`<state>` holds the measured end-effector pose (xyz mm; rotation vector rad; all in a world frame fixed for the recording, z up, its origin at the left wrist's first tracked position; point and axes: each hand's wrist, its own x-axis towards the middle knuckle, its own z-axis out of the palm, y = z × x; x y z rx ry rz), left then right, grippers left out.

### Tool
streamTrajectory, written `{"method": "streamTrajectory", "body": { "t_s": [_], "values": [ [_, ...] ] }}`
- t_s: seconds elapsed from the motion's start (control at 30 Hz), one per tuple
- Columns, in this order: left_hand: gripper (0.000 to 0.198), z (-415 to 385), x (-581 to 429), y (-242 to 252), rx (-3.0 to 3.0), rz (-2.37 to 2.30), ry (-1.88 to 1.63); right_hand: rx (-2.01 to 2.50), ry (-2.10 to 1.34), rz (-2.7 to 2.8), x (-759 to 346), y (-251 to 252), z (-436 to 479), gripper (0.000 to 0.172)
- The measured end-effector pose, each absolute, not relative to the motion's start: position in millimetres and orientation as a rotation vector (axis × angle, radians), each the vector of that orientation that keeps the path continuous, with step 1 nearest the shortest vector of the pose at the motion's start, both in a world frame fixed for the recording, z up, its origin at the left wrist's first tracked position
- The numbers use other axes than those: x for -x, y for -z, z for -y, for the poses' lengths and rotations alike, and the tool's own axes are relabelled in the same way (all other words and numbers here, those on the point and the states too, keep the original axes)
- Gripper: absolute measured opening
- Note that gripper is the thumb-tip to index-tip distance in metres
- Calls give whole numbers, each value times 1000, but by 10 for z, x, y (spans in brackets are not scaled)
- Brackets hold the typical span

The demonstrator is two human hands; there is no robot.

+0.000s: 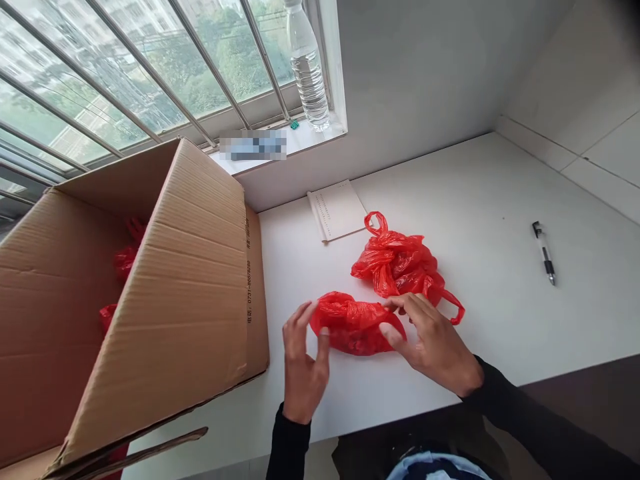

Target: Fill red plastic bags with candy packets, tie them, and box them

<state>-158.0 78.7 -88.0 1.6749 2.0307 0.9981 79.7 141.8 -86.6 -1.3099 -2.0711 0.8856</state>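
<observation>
A red plastic bag (357, 330) lies bunched up on the white table, its contents hidden inside. At its left end is my left hand (304, 363), fingers and thumb spread apart. On the opposite side, my right hand (425, 337) curves around the bag's right end with thumb and fingers apart. Whether the fingertips touch the plastic is hard to make out. Just behind sits a second red plastic bag (400, 260), crumpled, with one loop handle pointing up and another out to the right.
On the left a large open cardboard box (195, 267) holds more red bags (125, 263). A notepad (343, 210) rests near the wall, and a pen (544, 253) lies at the right. A water bottle (311, 80) stands on the sill of the barred window.
</observation>
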Motion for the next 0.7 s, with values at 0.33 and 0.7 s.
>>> {"method": "streamTrajectory", "body": {
  "t_s": [0.33,0.7],
  "values": [
    [10,-972,1750,938,-1646,-1988,-1091,1283,-845,2051,-771,875,-1444,11],
    [30,-897,1507,702,-1297,-1966,-1142,1312,-1009,1988,-876,671,-1347,37]
  ]
}}
